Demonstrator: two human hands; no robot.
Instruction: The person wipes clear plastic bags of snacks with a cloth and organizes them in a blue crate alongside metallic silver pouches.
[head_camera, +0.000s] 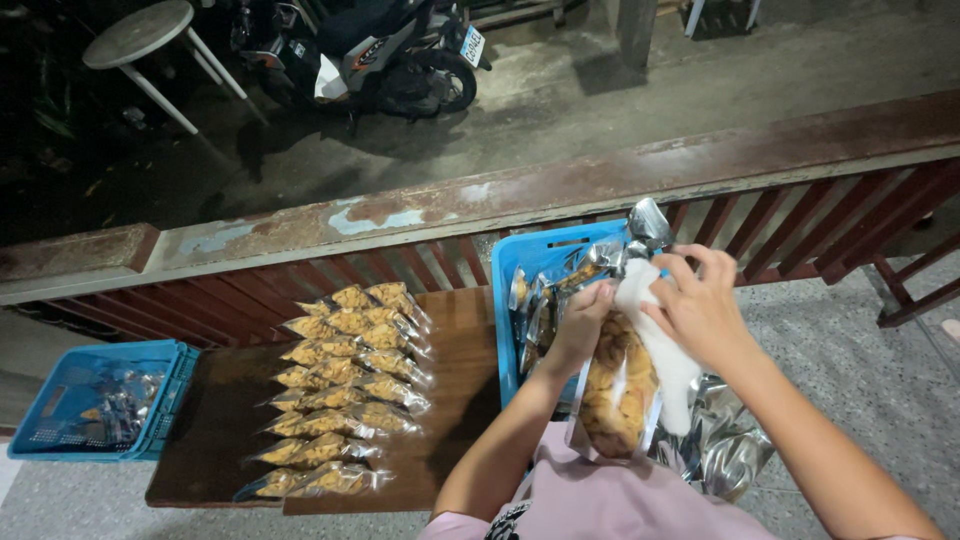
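My left hand (583, 322) grips the top edge of a clear snack bag (615, 395) full of golden chips, held upright over my lap. My right hand (700, 305) presses a white cloth (665, 360) against that bag's right side. Behind both hands stands a blue plastic crate (520, 255) holding several more shiny bags. On a brown wooden table (455, 380) to the left, several filled snack bags (340, 390) lie in two neat rows.
A second blue crate (95, 400) with a few bags sits at the far left. A rusty railing (450, 210) runs across behind the table. Below it are a parked scooter (370, 50) and a round white table (140, 30). Crumpled silver foil (725, 440) lies by my right knee.
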